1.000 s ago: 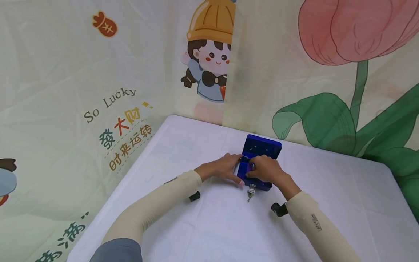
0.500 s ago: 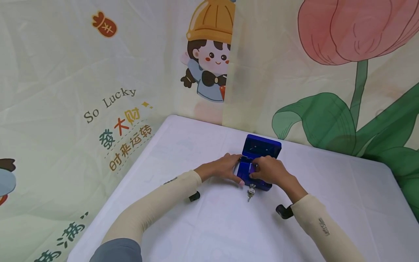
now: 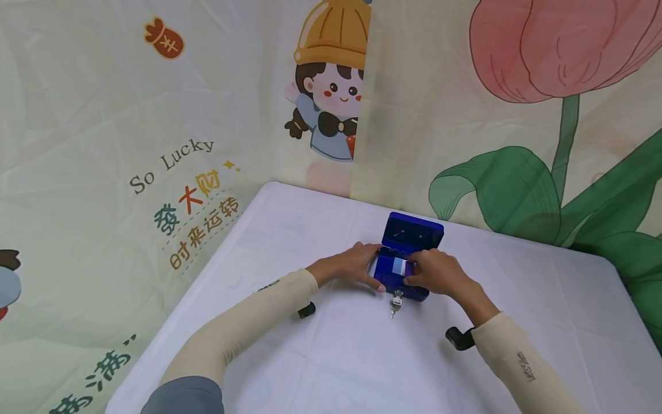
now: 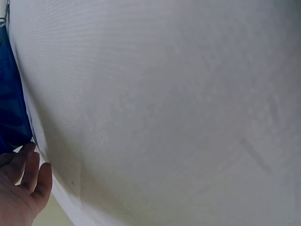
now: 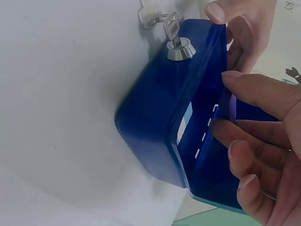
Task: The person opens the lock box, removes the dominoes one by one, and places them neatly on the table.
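Observation:
A blue metal cash box [image 3: 388, 270] stands on the table, its lid [image 3: 414, 232] raised at the back. Keys [image 5: 173, 28] hang from the lock on its front. My left hand [image 3: 357, 265] holds the box's left end, thumb at the front corner and fingers towards the back. Over the box's right part, my right hand [image 3: 437, 273] pinches a small flat purple piece [image 5: 229, 106] between thumb and index finger. Beside it lies a white and light-blue patch [image 3: 400, 267]; whether the two are one thing I cannot tell. The left wrist view shows only fingers by a blue side.
The white-covered table [image 3: 320, 362] reaches a printed cloth backdrop [image 3: 393, 144] just behind the raised lid. Black wrist-camera mounts [image 3: 459, 338] stick out below both forearms.
My right hand has shifted right and slightly nearer with the purple piece, uncovering the white and light-blue patch in the box. My left hand and the box stay in place.

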Available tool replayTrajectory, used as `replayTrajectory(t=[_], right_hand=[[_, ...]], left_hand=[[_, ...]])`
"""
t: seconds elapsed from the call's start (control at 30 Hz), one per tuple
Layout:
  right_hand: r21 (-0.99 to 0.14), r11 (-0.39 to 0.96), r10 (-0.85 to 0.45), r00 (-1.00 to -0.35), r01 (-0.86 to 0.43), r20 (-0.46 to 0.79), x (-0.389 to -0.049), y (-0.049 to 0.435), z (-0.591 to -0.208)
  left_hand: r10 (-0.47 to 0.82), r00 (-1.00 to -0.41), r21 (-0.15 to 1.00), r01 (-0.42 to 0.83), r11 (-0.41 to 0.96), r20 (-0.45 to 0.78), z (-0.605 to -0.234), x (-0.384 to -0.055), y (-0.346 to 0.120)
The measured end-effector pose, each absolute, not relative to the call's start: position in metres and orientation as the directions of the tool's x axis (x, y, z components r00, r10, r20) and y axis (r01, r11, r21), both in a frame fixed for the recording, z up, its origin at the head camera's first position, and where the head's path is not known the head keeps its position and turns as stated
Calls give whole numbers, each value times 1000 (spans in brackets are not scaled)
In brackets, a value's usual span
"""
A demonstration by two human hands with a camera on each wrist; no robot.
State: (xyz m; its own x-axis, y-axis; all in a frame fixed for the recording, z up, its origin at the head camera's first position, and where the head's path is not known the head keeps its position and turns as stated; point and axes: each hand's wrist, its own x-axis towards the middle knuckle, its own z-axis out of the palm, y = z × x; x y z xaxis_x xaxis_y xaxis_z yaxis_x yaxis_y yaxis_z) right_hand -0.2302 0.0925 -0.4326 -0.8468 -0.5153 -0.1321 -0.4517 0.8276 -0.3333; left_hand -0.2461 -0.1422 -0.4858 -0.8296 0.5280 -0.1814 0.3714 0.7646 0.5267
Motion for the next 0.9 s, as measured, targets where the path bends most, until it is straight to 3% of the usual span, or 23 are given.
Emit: replayTrajectory(t=[0.9], right_hand=[[-329, 858, -476, -853, -396, -215, -231, 139, -423]], left_hand=[[521, -835, 497, 383, 779, -174, -495, -255, -139]])
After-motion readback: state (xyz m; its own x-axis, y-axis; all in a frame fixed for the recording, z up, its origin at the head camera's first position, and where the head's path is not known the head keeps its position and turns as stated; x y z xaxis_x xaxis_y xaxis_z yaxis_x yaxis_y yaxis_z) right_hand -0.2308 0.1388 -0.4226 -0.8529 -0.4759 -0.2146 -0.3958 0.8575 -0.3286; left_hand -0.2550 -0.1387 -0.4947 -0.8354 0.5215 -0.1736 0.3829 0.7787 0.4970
